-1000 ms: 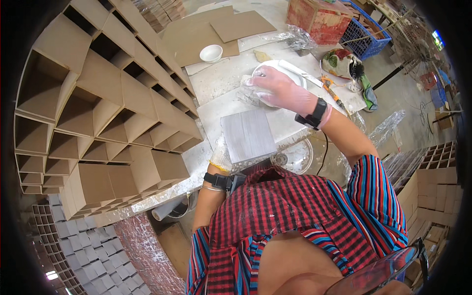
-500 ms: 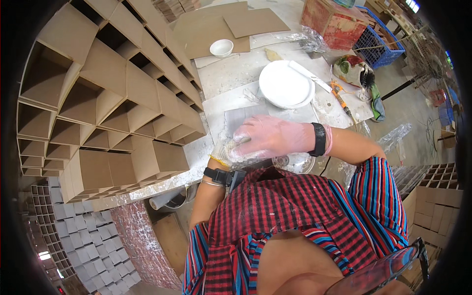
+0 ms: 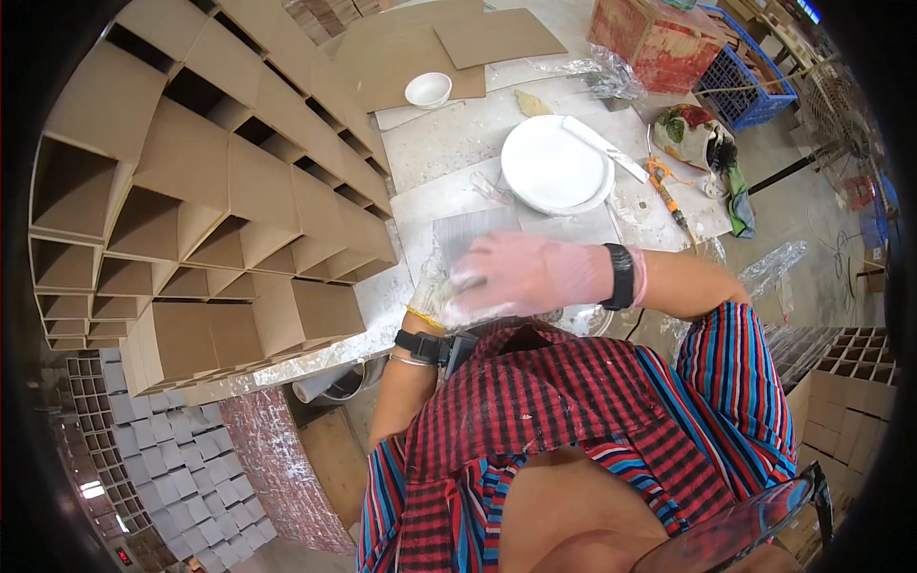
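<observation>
My right hand [image 3: 535,273], in a pink glove with a black band at the wrist, lies across my left hand at the table's near edge. Its fingers are bent and closed over something I cannot make out. My left hand [image 3: 429,298] wears a pale knit glove with a yellow cuff edge, and its fingers are hidden under the right. Just beyond them a flat grey sheet [image 3: 478,224] lies on the table. Farther back sits a round white dish [image 3: 544,167] with white stuff in it, a white flat-bladed tool [image 3: 602,148] resting across its rim.
Stacked open cardboard boxes [image 3: 191,172] rise on the left. A small white bowl [image 3: 428,90] stands near flat cardboard sheets [image 3: 501,36] at the back. To the right are an orange-handled tool [image 3: 666,196], a red-stained box [image 3: 654,48] and a blue crate [image 3: 750,91].
The right hand has shifted slightly over the left and looks a little blurred. The view has tilted a bit; the dish, bowl and tools stay in place.
</observation>
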Demonstrator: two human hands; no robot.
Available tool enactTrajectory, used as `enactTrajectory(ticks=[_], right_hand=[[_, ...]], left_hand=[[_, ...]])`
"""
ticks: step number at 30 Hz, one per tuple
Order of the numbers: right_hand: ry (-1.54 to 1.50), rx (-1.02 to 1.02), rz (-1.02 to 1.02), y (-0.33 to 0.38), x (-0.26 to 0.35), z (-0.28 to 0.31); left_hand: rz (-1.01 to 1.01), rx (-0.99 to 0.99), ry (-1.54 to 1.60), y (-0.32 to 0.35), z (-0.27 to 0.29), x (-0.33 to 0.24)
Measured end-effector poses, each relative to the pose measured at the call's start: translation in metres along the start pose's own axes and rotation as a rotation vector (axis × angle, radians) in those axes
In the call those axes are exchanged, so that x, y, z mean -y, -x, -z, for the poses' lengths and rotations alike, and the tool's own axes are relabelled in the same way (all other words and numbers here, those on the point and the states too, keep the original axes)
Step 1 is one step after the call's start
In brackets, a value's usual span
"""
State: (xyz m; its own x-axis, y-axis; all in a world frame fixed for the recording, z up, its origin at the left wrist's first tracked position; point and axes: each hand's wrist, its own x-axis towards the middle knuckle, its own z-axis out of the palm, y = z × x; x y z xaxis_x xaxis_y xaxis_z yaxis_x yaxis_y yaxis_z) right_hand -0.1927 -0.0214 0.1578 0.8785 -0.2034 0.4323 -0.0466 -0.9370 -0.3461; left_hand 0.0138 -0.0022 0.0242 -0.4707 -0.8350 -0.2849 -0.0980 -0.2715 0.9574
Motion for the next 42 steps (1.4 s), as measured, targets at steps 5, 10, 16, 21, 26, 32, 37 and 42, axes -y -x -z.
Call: enactTrajectory(ticks=[5,10,16,21,26,32,37,42], right_hand=[[0.115,-0.154,-0.085,0.015,-0.059,-0.005],[0.004,-0.294,-0.345,0.023,-0.085,0.002],[-0.004,0.01,-0.08,0.023,-0.03,-0.007],[0.139,-0.258,-0.323,0.011,-0.096,-0.018],[-0.153,-0.37,-0.497,0.013,-0.08,-0.006],[-0.267,-0.406,-0.624,0.002,-0.06,-0.011],[-0.307,-0.366,-0.629,-0.019,-0.033,-0.027],[-0.377,-0.271,-0.52,-0.047,-0.01,-0.05]], left_hand=[[0.244,0.03,1.051,-0.004,-0.017,-0.032],[0.089,-0.143,0.944,0.011,-0.013,-0.022],[0.014,-0.06,1.133,0.018,-0.005,-0.005],[-0.076,-0.081,1.223,0.053,-0.001,0.003],[-0.211,-0.321,0.275,0.08,-0.011,-0.02],[-0.254,-0.567,-0.299,0.098,-0.008,0.017],[-0.311,-0.784,-0.469,0.127,0.002,0.032],[-0.276,-0.756,-0.223,0.161,0.019,0.07]])
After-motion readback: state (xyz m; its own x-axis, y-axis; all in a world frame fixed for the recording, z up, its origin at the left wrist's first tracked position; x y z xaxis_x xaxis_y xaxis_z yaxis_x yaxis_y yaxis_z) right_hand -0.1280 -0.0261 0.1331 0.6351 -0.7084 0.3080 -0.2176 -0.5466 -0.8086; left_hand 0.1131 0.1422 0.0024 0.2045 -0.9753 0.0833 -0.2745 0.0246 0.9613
